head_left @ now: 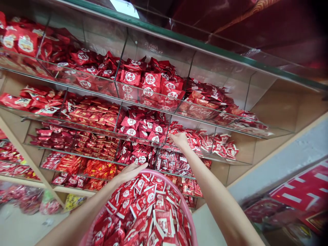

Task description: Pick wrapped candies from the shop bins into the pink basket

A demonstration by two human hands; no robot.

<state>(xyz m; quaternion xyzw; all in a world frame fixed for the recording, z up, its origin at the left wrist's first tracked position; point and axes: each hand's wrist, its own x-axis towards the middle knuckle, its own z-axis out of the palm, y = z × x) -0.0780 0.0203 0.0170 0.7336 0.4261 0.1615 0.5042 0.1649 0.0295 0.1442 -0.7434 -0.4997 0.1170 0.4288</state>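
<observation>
Below me a round pink plastic basket (191, 218) is heaped with small red and white wrapped packets (143, 201). My left hand (133, 172) lies at its far rim, thumb along the edge, holding it; some fingers are hidden. My right hand (180, 140) reaches into a glass shelf compartment, over red and white packets (194, 143) like those in the basket. Its fingers are curled near the glass divider, and what is in them is too small to make out. Just left of it are dark red packets with white round labels (143, 128).
Tiered glass shelves (153, 106) with dividers hold many red packets in compartments. A thick glass edge (205, 44) runs across above. Wooden side panels (276, 147) frame the unit. Bagged goods (28, 198) lie on the lower left, and a red sign (304, 186) is at the right.
</observation>
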